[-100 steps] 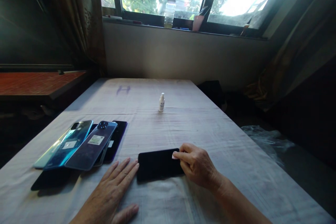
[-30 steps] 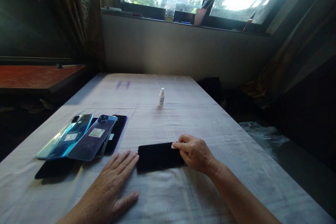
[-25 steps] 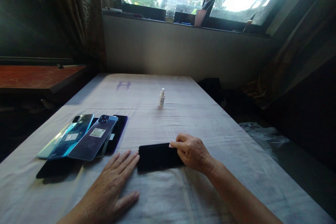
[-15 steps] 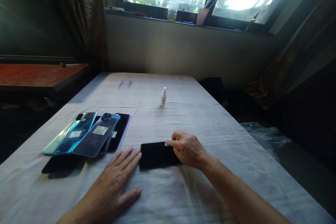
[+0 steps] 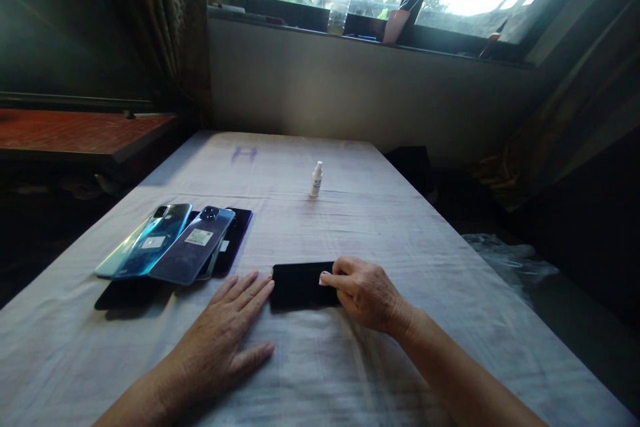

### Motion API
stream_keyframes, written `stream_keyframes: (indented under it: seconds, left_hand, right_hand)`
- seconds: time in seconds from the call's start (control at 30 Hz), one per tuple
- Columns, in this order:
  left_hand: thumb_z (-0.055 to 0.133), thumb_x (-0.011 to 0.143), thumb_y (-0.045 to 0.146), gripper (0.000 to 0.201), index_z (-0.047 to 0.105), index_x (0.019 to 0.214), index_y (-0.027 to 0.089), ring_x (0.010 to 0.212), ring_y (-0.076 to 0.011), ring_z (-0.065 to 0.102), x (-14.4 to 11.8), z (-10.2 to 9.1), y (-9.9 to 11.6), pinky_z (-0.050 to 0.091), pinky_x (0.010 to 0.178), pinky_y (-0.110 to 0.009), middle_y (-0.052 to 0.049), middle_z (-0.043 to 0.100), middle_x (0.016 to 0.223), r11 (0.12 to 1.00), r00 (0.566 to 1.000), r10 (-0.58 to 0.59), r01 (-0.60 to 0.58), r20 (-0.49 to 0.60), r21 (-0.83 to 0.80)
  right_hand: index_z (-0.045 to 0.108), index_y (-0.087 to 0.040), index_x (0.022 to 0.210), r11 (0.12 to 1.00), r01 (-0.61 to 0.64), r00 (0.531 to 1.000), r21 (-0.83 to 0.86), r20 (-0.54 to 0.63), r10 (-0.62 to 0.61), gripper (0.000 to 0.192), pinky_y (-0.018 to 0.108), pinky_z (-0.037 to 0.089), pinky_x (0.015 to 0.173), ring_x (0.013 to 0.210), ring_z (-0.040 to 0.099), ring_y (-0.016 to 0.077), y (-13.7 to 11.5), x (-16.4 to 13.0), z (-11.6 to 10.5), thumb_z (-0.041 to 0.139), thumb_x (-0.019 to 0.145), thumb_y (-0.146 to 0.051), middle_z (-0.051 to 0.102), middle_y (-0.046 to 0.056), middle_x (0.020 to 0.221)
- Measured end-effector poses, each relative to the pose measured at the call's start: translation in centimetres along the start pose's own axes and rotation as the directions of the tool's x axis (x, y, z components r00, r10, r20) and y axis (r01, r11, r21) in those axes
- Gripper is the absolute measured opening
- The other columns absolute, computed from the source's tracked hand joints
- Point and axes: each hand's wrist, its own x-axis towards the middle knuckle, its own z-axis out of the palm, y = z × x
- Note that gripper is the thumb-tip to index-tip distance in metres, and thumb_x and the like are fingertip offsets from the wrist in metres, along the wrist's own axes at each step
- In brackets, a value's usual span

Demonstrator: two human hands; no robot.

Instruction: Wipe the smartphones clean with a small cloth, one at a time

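A smartphone (image 5: 297,287) lies flat on the cloth, black screen up, its long side running left to right. My left hand (image 5: 235,327) rests flat with fingers stretched out, its fingertips touching the phone's left end. Over the right part of the screen is my right hand (image 5: 365,293), its fingers curled and pressed together. Something small and white shows at its fingertips; whether it is a nail or a held scrap, I cannot tell. The phone's right end is hidden under that hand.
Several phones lie in an overlapping pile on the left, a dark blue one (image 5: 193,250) and a bright blue one (image 5: 155,240) on top. A small white spray bottle (image 5: 316,180) stands upright farther back. Beyond the table's right edge lies crumpled clear plastic (image 5: 500,253).
My right fingertips have moved from the screen's far edge a little toward me. My left hand keeps its place at the phone's end. The whole view has shifted slightly.
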Motion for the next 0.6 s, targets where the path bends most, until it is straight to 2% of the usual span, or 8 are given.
stream_keyframes:
  seconds: [0.3,0.6]
  left_hand:
    - [0.051,0.096,0.059,0.082,0.015,0.162,0.026,0.149,-0.0308,0.032,0.0,0.2,-0.1,0.023,0.122,-0.051,-0.008,0.033,0.163,1.000,1.000,0.000,0.000,0.011,0.009]
    - [0.051,0.096,0.060,0.081,0.018,0.161,0.025,0.148,-0.0313,0.033,0.1,-0.3,0.1,0.024,0.121,-0.052,-0.009,0.035,0.162,1.000,1.000,0.005,-0.005,0.012,0.010]
  right_hand:
    - [0.072,-0.024,0.110,1.000,0.022,0.999,0.015,-0.035,-0.022,0.040,0.024,0.042,0.065,0.075,0.059,0.0150,0.3,-3.6,-0.9,0.053,0.083,-0.002,0.063,0.003,0.087]
    - [0.071,-0.024,0.106,0.998,0.056,0.998,-0.001,-0.033,-0.056,0.024,0.025,0.042,0.064,0.075,0.056,0.0152,-1.8,-2.6,-0.5,0.056,0.093,-0.011,0.063,0.003,0.086]
